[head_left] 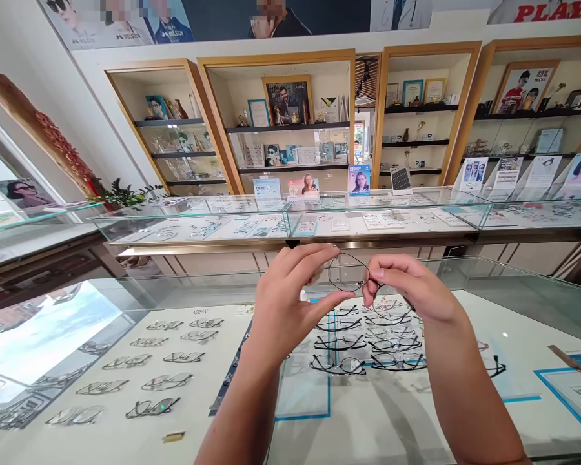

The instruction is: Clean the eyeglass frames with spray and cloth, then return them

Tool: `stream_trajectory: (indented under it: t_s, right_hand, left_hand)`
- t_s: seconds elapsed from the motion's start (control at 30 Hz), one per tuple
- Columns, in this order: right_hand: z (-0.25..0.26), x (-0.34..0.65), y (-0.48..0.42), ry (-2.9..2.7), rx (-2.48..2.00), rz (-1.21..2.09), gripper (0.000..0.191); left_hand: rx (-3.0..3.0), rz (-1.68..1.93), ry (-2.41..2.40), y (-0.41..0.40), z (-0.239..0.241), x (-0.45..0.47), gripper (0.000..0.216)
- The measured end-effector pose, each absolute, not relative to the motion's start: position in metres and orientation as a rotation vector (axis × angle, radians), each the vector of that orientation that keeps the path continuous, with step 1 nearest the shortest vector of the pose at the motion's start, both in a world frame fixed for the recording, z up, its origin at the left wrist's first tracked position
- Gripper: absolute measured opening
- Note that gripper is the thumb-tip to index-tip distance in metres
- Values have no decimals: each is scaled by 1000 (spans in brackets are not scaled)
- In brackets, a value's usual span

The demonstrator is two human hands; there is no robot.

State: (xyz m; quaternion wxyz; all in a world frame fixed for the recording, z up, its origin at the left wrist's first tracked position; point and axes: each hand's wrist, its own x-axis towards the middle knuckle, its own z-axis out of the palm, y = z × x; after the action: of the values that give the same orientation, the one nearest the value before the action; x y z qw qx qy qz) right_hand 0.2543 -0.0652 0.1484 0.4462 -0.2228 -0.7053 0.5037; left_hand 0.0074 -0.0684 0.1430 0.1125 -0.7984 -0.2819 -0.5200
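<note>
Both hands hold up a thin, dark-rimmed pair of glasses point(348, 290) above a glass display counter. My left hand point(295, 284) grips one side, its fingers over the top of the rim and its thumb below. On the other side, my right hand point(407, 281) pinches the frame between thumb and fingers. One round lens shows between the hands; the rest is partly hidden by my right hand. Beneath them, several dark-framed glasses point(339, 366) lie in rows inside the counter.
More glasses point(152, 407) lie in rows at the left under the counter glass, near a small gold piece point(173, 437). A blue-edged card point(574, 387) is at the right. Beyond stands another glass display case point(339, 226), with wooden shelves point(275, 126) on the wall behind.
</note>
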Motion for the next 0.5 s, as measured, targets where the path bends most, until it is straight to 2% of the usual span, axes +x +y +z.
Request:
stream_trajectory:
  t_s: [0.3,0.5]
  right_hand:
    - [150,251,-94,-1546,-757,115,25]
    - [150,240,-106,-1610,-875,-166,43]
  left_hand:
    - [-1889,-1846,-975,-71,143,11,54]
    - [-1782,-1917,-1037,-73,140,9,54]
